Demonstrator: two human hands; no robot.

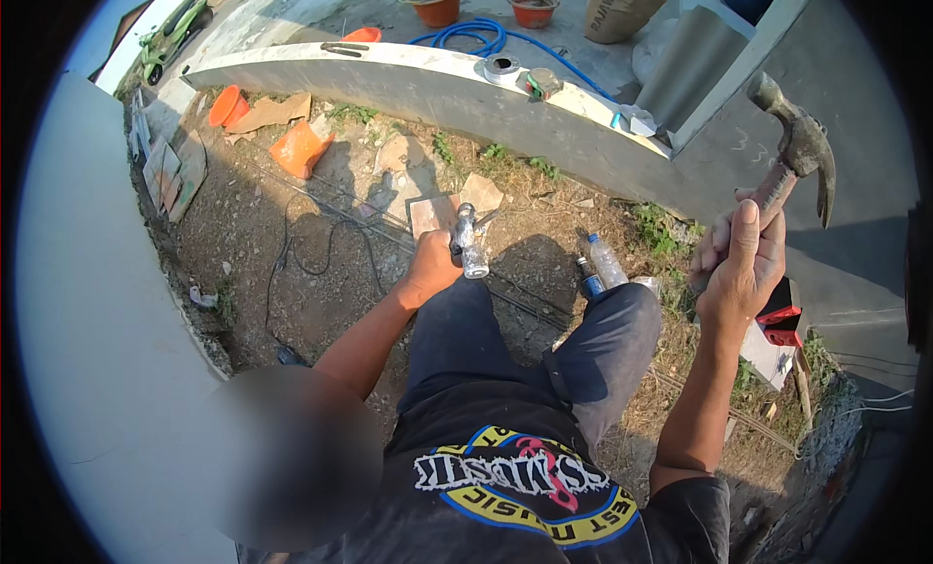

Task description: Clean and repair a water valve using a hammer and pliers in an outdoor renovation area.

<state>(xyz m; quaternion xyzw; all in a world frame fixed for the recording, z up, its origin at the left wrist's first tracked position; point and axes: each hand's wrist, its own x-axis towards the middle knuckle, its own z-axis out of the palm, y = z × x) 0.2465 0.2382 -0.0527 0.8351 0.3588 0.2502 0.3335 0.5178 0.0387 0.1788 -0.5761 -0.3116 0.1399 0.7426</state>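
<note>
At the right, my right hand [743, 268] is raised and closed round the handle of a claw hammer [802, 146]. The hammer's face points up and its claw curves down to the right. My left hand [432, 266] is closed just beyond my left knee, on a worn silver-grey metal tool [472, 245] with a cylindrical end. Its exact kind I cannot make out. Beyond that hand a reddish tile piece [434, 214] lies on the dirt. The two hands are far apart.
A low wall [418, 83] crosses the far side, with a tape roll [501, 67] and a tape measure [540, 84] on top. Bottles [606, 258] stand by my right knee. A black cable [282, 243] and thin rods lie at left, near orange broken buckets [301, 149].
</note>
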